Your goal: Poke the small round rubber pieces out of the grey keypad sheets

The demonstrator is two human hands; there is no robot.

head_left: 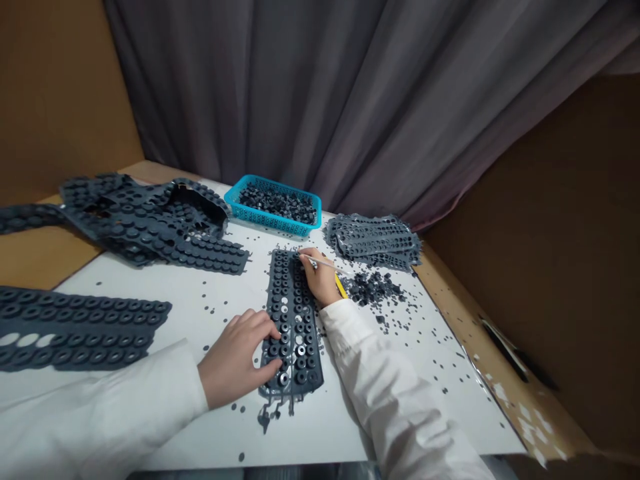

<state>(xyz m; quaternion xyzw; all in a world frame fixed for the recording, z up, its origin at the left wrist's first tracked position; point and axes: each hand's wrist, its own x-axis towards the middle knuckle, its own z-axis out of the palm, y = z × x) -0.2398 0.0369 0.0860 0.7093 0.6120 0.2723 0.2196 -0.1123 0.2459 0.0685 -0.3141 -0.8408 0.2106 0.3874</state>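
A dark grey moulded rubber sheet point(293, 320) with rows of round ring-shaped parts lies lengthwise in front of me on the white board. Some places in its rows are bare holes that show white. My left hand point(245, 353) rests on its near left edge, thumb and fingers apart, touching the rings. At the sheet's far right edge, my right hand point(320, 277) is closed on a thin pale stick-like tool point(327, 264). A yellow piece point(341, 287) shows beside this hand; whether it belongs to the tool, I cannot tell. The tool's tip is too small to make out.
A blue basket point(273, 221) of small dark pieces stands at the back. Perforated sheets point(375, 240) are stacked right of it, above a loose heap of bits point(375, 288). More ringed sheets point(150, 220) pile up left; another sheet point(75, 330) lies nearer. Dark discs dot the board point(200, 433).
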